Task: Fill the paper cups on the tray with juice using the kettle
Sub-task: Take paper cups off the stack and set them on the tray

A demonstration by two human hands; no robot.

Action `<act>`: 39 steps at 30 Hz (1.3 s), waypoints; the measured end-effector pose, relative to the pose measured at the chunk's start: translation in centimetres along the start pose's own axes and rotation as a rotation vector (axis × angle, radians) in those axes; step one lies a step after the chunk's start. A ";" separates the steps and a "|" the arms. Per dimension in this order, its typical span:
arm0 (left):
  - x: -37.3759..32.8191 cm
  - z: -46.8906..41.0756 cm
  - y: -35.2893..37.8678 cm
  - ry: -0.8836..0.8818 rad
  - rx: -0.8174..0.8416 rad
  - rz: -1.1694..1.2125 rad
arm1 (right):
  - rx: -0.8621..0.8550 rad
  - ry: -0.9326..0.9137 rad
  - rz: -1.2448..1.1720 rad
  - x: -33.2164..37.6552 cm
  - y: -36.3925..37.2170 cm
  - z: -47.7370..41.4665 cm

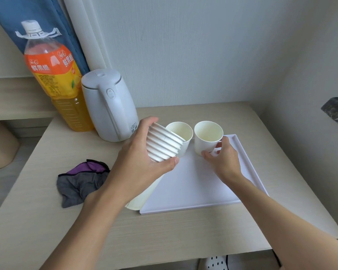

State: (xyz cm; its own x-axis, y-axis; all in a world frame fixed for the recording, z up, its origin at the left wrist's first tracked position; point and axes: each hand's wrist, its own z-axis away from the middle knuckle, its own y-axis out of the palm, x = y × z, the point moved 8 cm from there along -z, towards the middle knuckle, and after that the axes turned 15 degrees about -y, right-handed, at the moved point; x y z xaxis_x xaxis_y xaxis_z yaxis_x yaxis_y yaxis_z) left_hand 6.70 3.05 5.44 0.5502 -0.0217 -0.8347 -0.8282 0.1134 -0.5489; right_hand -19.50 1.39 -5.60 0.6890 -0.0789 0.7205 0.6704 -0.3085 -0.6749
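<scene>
A white tray (193, 191) lies on the table. Two empty white paper cups stand upright at its far end: one cup (180, 133) on the left, another cup (208, 136) on the right. My right hand (221, 156) holds the right cup by its lower side. My left hand (144, 158) grips a tilted stack of nested paper cups (164, 143) just above the tray's left edge, partly covering the left cup. A white kettle (109, 106) with its lid shut stands behind the tray at the left. Beside it is a large bottle of orange juice (57, 78), capped.
A crumpled grey and purple cloth (80, 182) lies on the table left of the tray. Some cream sheets (142, 197) stick out from under the tray's left edge. The wall runs close behind and to the right. A blue curtain (53, 22) hangs behind the bottle.
</scene>
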 end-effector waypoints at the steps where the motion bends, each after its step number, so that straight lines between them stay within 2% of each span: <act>1: 0.0 0.0 0.0 -0.002 0.000 -0.001 | 0.000 0.000 0.015 0.0 0.0 -0.1; 23: -0.2 0.2 0.6 -0.013 0.025 -0.024 | 0.001 0.054 0.092 -0.3 0.7 -0.4; 34: -0.4 0.3 1.1 -0.012 0.050 -0.006 | 0.036 0.060 0.041 -0.7 0.8 -0.3; 37: -0.5 0.3 1.3 -0.008 0.056 0.002 | 0.019 0.090 -0.048 -0.7 0.2 0.1; 39: -0.5 0.2 1.5 -0.005 0.061 0.004 | -0.108 0.167 -0.208 -0.3 -1.7 0.7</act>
State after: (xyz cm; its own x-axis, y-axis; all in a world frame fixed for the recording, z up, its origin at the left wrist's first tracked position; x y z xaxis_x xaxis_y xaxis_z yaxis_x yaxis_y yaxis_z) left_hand 5.22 3.44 5.06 0.5477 -0.0158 -0.8365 -0.8224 0.1737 -0.5417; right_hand -20.61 2.63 -4.80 0.4791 -0.1556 0.8638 0.7529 -0.4331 -0.4956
